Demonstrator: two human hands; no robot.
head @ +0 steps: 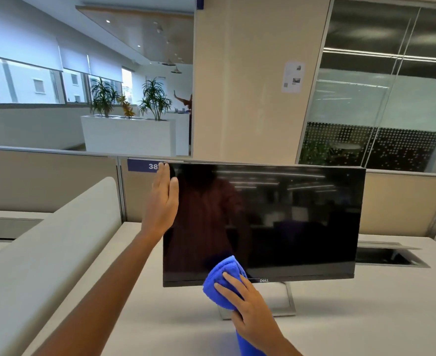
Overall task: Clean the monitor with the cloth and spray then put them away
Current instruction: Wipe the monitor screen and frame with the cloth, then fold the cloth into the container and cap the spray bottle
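Note:
A black Dell monitor (pixel 276 219) stands on a silver stand on the pale desk (pixel 365 317), its screen dark and reflective. My left hand (pixel 161 201) lies flat with straight fingers against the monitor's upper left edge, thumb on the front of the screen. My right hand (pixel 247 307) holds a bunched blue cloth (pixel 220 278) and presses it on the lower bezel, left of the logo. A blue end of the cloth hangs below my right wrist. No spray bottle is in view.
A beige partition (pixel 401 201) runs behind the desk, and a curved divider (pixel 57 240) bounds it on the left. An open cable hatch (pixel 388 255) sits in the desk at the right. A wide column and planters stand beyond.

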